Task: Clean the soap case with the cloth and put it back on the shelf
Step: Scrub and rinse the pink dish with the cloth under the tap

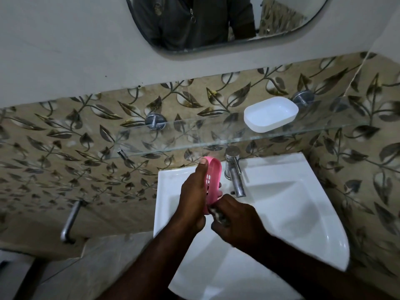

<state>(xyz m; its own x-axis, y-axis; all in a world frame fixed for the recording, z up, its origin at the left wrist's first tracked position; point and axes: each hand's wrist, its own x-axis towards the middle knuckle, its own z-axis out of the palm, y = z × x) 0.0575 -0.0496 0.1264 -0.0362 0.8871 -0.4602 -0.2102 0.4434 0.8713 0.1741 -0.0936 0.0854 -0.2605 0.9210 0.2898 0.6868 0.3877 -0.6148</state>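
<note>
A pink slotted soap case point(213, 180) stands on edge over the white basin, gripped by my left hand point(193, 195) with the thumb along its top rim. My right hand point(233, 219) is closed on a small grey cloth point(218, 216) that touches the lower end of the pink case. A white soap case part point(271, 113) lies open side up on the glass shelf point(194, 139), to the right. Most of the cloth is hidden inside my right fist.
A steel tap point(234, 172) stands just right of the pink case. The white corner basin point(292, 202) lies below my hands. A steel wall handle point(70, 221) sticks out at the left. A mirror point(216, 22) hangs above, showing a person's dark jacket.
</note>
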